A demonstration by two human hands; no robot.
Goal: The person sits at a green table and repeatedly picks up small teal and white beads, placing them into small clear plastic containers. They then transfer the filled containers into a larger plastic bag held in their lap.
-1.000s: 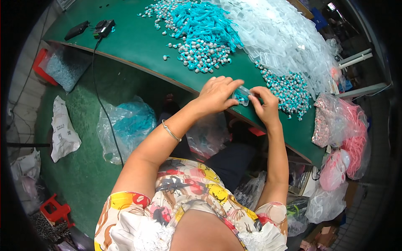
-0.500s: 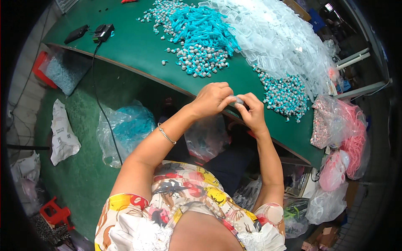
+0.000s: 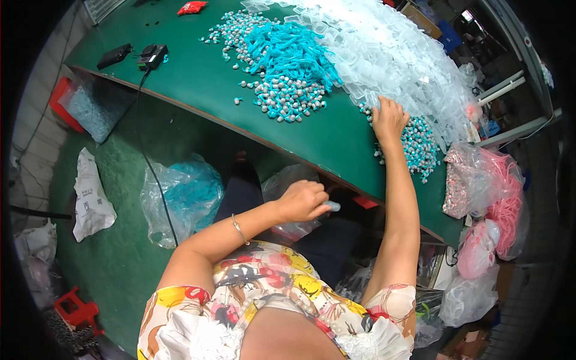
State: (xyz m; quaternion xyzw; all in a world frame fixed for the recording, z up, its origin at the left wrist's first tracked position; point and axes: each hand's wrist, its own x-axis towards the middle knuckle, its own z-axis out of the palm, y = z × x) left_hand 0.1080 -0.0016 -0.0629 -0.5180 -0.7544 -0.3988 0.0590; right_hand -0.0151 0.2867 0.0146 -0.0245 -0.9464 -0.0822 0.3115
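My left hand (image 3: 304,201) is closed, low in front of the table edge, with a small translucent plastic piece (image 3: 333,206) sticking out between thumb and fingers. My right arm reaches out over the table. There my right hand (image 3: 390,119) is bent down at the upper edge of a pile of small teal-and-grey parts (image 3: 420,147), beside a large heap of clear plastic cases (image 3: 390,54). Its fingers are curled and their tips are partly hidden, so what they hold cannot be made out.
On the green table (image 3: 198,90) lie teal cords (image 3: 288,48), another pile of teal-and-grey parts (image 3: 291,99), a black device with a cable (image 3: 153,57) and a red packet (image 3: 192,7). Bags of pink cord (image 3: 501,180) hang at the right end. A plastic bag with teal contents (image 3: 186,192) sits on the floor.
My hands have come apart from the piece they both held. The left has drawn down toward me with a translucent piece; the right has reached forward to the right-hand pile.
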